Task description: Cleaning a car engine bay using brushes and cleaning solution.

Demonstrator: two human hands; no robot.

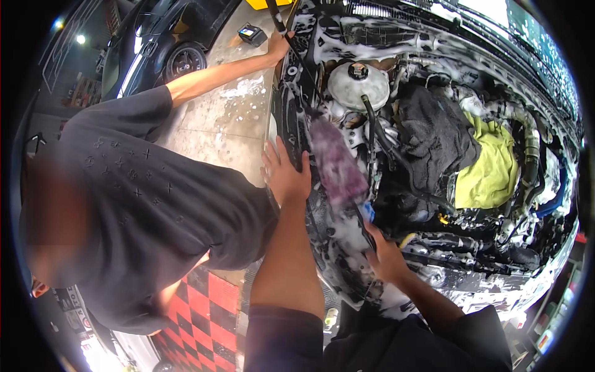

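Observation:
My right hand (386,258) grips the dark handle of a long purple microfiber wash brush (338,165). The brush head is blurred and streaked with white foam, over the inner fender side of a car's engine bay. Fingers spread, my left hand (288,176) rests on the fender edge (292,130) and holds nothing. Beyond the brush tip sits a white coolant reservoir (358,90) with a black cap. A dark grey towel (430,130) and a yellow-green cloth (490,167) lie over the engine. Foam coats much of the bay.
A person in a dark shirt (162,195) leans in on my left, one hand (279,46) at the fender's far end near a black rod. A car battery (252,35) stands on the concrete floor. Another dark car (158,46) is behind. Red and black tiles (200,321) lie below.

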